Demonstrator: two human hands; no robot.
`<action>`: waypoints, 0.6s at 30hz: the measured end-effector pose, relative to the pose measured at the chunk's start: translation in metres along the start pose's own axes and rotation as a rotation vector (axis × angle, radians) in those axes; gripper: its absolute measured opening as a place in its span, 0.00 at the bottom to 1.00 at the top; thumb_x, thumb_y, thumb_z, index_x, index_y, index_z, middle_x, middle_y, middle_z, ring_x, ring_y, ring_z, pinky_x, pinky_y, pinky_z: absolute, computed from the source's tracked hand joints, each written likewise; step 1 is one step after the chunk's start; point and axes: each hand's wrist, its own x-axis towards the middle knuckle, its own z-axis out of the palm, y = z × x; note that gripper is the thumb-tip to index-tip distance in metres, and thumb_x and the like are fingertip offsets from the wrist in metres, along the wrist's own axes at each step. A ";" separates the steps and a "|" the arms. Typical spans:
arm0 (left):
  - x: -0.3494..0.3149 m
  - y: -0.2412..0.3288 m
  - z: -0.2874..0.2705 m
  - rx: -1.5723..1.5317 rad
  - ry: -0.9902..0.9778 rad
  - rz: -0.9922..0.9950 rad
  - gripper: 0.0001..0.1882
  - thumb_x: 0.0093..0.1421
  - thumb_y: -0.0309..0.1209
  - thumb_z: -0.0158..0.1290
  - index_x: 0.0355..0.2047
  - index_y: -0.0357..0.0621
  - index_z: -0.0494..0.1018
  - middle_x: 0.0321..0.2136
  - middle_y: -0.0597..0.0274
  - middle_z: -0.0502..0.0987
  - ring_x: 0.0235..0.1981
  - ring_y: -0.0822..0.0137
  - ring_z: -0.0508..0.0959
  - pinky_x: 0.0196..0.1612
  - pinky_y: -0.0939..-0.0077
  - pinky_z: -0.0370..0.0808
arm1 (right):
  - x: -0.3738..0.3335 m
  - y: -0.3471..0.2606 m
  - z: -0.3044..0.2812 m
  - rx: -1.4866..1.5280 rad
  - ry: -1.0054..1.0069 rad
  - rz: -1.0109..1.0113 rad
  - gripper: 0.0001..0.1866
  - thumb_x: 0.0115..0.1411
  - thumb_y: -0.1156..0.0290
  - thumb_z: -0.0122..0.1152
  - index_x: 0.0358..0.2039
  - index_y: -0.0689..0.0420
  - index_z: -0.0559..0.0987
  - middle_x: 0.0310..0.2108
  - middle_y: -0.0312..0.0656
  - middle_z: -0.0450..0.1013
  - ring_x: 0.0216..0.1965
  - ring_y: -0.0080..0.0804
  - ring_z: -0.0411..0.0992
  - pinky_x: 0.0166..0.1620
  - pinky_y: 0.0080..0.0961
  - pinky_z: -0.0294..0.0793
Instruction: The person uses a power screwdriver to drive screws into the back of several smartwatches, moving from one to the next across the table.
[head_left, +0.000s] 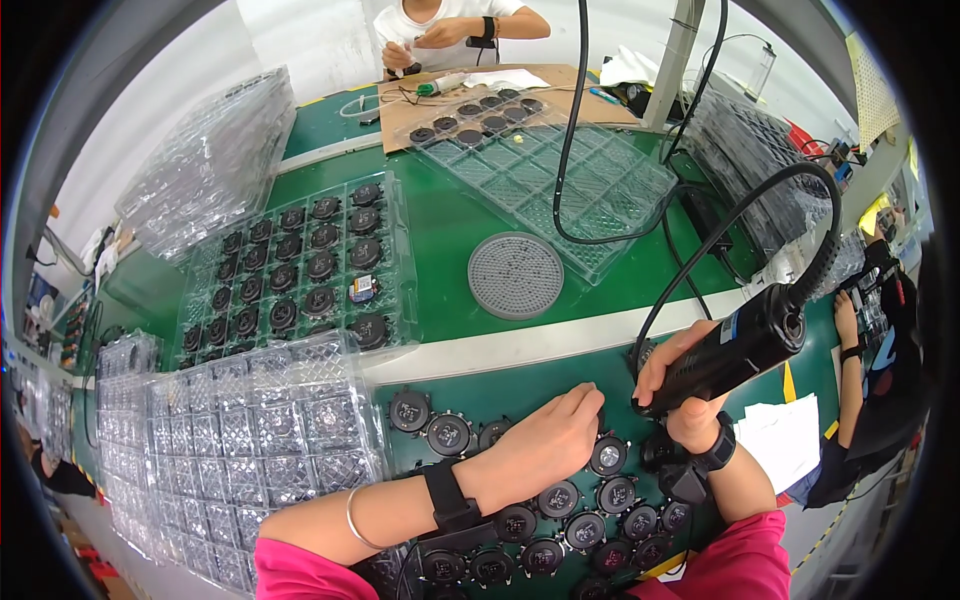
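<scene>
My right hand is wrapped round a black electric screwdriver, tilted with its lower end toward my left hand. A thick cable leaves its upper end. My left hand is closed beside that lower end, fingertips bent down; whatever it holds is hidden. Under and around both hands, several round black watch bodies lie on the green work surface. One watch body sits just right of my left wrist. The screwdriver's tip is not visible.
A grey round perforated dish stands on the raised shelf. Beside it are a clear tray of black watch parts and another clear tray. Empty clear trays lie at left, papers at right. Co-workers sit opposite and at right.
</scene>
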 end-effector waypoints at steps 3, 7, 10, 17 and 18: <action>-0.001 -0.001 0.000 0.022 -0.003 0.000 0.16 0.52 0.22 0.50 0.38 0.19 0.71 0.47 0.42 0.68 0.54 0.50 0.70 0.55 0.66 0.72 | 0.000 0.002 0.001 0.004 0.001 -0.006 0.43 0.48 0.33 0.68 0.42 0.58 0.60 0.22 0.41 0.67 0.18 0.28 0.70 0.22 0.23 0.74; -0.002 -0.001 -0.002 -0.020 -0.048 -0.017 0.16 0.52 0.22 0.50 0.38 0.19 0.71 0.46 0.42 0.69 0.54 0.49 0.70 0.55 0.66 0.72 | -0.003 0.002 0.001 0.011 0.006 0.001 0.43 0.48 0.34 0.68 0.43 0.58 0.60 0.22 0.41 0.67 0.17 0.28 0.70 0.22 0.23 0.74; -0.001 -0.001 -0.001 -0.029 -0.058 -0.020 0.16 0.52 0.23 0.50 0.39 0.20 0.71 0.45 0.43 0.69 0.53 0.48 0.70 0.55 0.66 0.72 | -0.003 0.001 0.000 0.010 -0.011 0.002 0.43 0.48 0.34 0.68 0.44 0.57 0.60 0.22 0.41 0.68 0.18 0.29 0.70 0.23 0.24 0.74; 0.005 -0.012 -0.002 -0.397 -0.007 -0.067 0.16 0.51 0.22 0.58 0.41 0.30 0.73 0.48 0.49 0.70 0.54 0.49 0.70 0.56 0.63 0.71 | 0.000 0.002 -0.005 -0.008 0.026 -0.023 0.42 0.49 0.34 0.67 0.46 0.55 0.60 0.23 0.41 0.68 0.19 0.30 0.70 0.24 0.26 0.75; 0.004 -0.013 0.001 -0.418 -0.010 -0.054 0.16 0.51 0.22 0.58 0.41 0.30 0.73 0.48 0.49 0.70 0.54 0.49 0.70 0.56 0.63 0.71 | 0.000 0.003 -0.006 -0.001 0.039 -0.039 0.42 0.50 0.34 0.67 0.46 0.55 0.59 0.24 0.42 0.68 0.19 0.31 0.70 0.25 0.27 0.75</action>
